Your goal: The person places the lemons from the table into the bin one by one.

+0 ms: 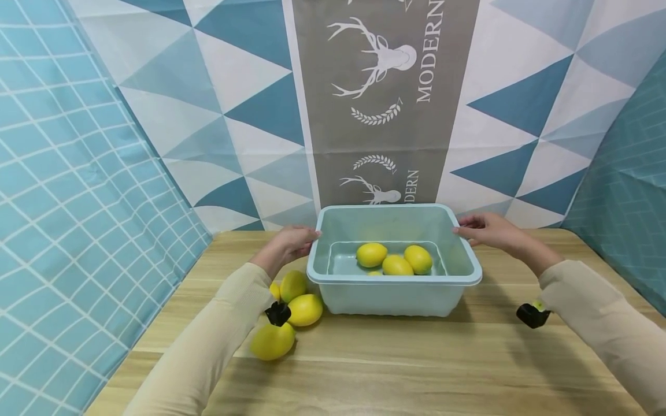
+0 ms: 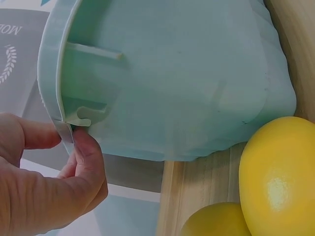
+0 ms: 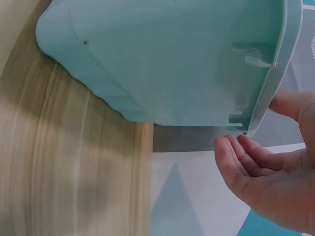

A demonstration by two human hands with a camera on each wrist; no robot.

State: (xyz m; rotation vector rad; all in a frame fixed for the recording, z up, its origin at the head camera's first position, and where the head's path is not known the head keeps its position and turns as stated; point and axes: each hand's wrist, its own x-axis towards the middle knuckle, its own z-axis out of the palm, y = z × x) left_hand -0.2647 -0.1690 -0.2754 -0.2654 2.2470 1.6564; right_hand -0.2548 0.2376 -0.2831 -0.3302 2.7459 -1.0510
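A pale blue-green plastic bin (image 1: pixel 385 297) stands on the wooden table with several yellow lemons (image 1: pixel 397 266) inside. At its left end my left hand (image 1: pixel 293 245) pinches the rim; the left wrist view shows thumb (image 2: pixel 42 135) and fingers (image 2: pixel 91 162) on either side of it. My right hand (image 1: pixel 491 231) holds the rim at the other end. There the thumb (image 3: pixel 288 104) touches the rim's outer face, while the curled fingers (image 3: pixel 236 160) lie close to its underside. More lemons (image 1: pixel 305 310) lie on the table left of the bin, partly hidden by the left arm.
Behind the table (image 1: pixel 395 370) hangs a patterned cloth (image 1: pixel 260 115) with triangles and deer heads. Blue grid-patterned cloth (image 1: pixel 67 190) borders the left side, and teal cloth (image 1: pixel 624 202) the right. A small black device (image 1: pixel 533 315) sits at the right wrist, another (image 1: pixel 278 314) at the left.
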